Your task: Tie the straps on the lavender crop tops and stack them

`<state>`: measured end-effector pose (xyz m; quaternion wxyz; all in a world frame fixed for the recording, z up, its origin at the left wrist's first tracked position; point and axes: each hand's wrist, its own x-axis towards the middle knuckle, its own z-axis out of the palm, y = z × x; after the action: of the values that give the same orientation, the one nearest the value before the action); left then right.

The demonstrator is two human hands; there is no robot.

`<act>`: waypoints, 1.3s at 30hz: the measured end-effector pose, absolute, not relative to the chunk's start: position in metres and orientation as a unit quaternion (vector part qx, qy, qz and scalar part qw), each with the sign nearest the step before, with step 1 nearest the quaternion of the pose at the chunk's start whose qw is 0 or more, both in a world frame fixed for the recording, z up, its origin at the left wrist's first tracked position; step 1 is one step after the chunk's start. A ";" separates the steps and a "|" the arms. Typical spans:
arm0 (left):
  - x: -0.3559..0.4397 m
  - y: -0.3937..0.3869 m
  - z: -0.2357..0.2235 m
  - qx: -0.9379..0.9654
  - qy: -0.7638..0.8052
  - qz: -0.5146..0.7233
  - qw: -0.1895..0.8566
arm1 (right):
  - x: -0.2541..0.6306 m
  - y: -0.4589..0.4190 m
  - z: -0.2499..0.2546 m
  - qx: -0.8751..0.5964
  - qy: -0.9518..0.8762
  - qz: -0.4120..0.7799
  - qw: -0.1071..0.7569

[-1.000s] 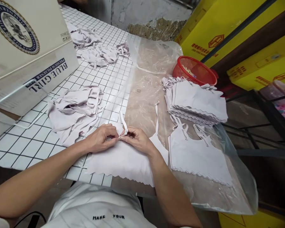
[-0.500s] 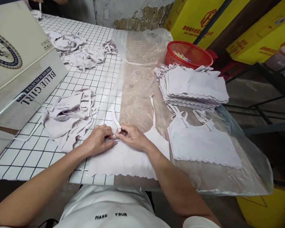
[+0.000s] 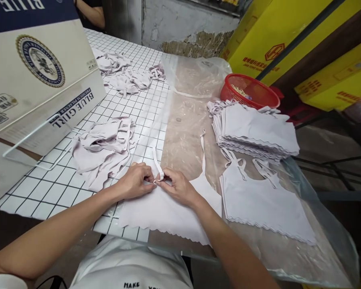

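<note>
A pale lilac camisole top (image 3: pixel 165 212) with a scalloped hem lies flat in front of me. My left hand (image 3: pixel 136 179) is closed, thumb and fingers pinching the garment's upper left corner. Close against it, my right hand (image 3: pixel 179 186) pinches the shoulder strap (image 3: pixel 156 158) near its small slider (image 3: pixel 161 176). That strap's free end sticks up and away from me. The other strap (image 3: pixel 203 156) stretches loose across the plastic sheet to the right. Fingertips hide most of the spot where strap and top meet.
Right of the hands lie a few flat camisoles (image 3: pixel 258 196), with a taller stack (image 3: pixel 258 128) behind and a red basket (image 3: pixel 249 90) beyond. Crumpled garments (image 3: pixel 104 148) sit left, beside a carton (image 3: pixel 63 88) and wire frame (image 3: pixel 27 140). Another person's arm (image 3: pixel 92 14) shows far back.
The camera view has shifted, so everything sits lower and further right. My fingertips are closer together, and the small fitting that showed between them is now mostly covered.
</note>
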<state>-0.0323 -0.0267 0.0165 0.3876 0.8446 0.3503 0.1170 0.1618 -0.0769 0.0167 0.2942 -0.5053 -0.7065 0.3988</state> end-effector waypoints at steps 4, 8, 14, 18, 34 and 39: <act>-0.031 -0.028 0.016 0.845 0.353 0.121 0.383 | 0.160 -0.080 0.017 -0.519 -0.666 0.427 0.323; -0.029 -0.029 0.013 0.848 0.358 0.126 0.370 | 0.151 -0.084 0.013 -0.537 -0.644 0.408 0.362; -0.029 -0.028 0.009 0.844 0.358 0.142 0.373 | 0.151 -0.089 0.009 -0.547 -0.704 0.303 0.336; -0.033 -0.027 0.008 0.857 0.331 0.142 0.369 | 0.154 -0.089 0.011 -0.541 -0.714 0.303 0.325; -0.034 -0.027 0.010 0.852 0.322 0.141 0.389 | 0.159 -0.089 0.012 -0.533 -0.704 0.347 0.316; -0.032 -0.028 0.010 0.848 0.331 0.147 0.386 | 0.161 -0.087 0.008 -0.529 -0.734 0.300 0.302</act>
<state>-0.0321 -0.0285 0.0099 0.3859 0.8484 0.3312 0.1471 0.1605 -0.0869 0.0080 0.3023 -0.5285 -0.7343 0.3002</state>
